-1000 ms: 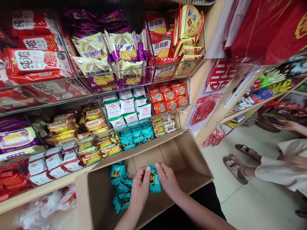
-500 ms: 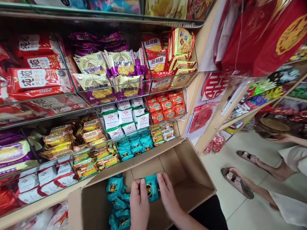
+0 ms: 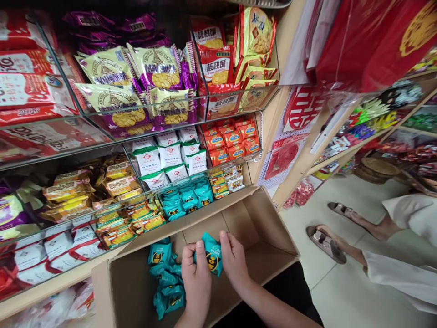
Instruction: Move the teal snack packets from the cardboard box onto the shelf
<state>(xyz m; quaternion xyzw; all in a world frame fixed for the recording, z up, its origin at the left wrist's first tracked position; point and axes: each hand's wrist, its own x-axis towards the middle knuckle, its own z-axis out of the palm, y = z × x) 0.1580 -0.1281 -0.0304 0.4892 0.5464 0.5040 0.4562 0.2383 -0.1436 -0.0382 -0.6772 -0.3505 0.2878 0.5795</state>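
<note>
Over a cardboard box (image 3: pixel 160 241), a teal snack packet (image 3: pixel 213 256) with a black-and-gold emblem is tilted between my hands. My left hand (image 3: pixel 196 278) is closed, with thumb and curled fingers at the packet's left side. On the other side, my right hand (image 3: pixel 234 259) pinches the packet's right edge. More teal packets (image 3: pixel 167 278) lie in a heap in the left part of the box, beside my left hand. Behind the box, matching teal packets (image 3: pixel 187 198) sit in a shelf compartment.
Glass-fronted shelves hold purple biscuit packs (image 3: pixel 157 68), white-and-green packets (image 3: pixel 170 155) and small red packets (image 3: pixel 234 139). Red bags (image 3: pixel 368 50) hang at the upper right. A person's sandalled foot (image 3: pixel 326 243) stands on the tiled floor at the right.
The packet between my hands has tilted and risen a little. My view has shifted, so the shelves sit further left and higher. The other person's legs appear slightly further left.
</note>
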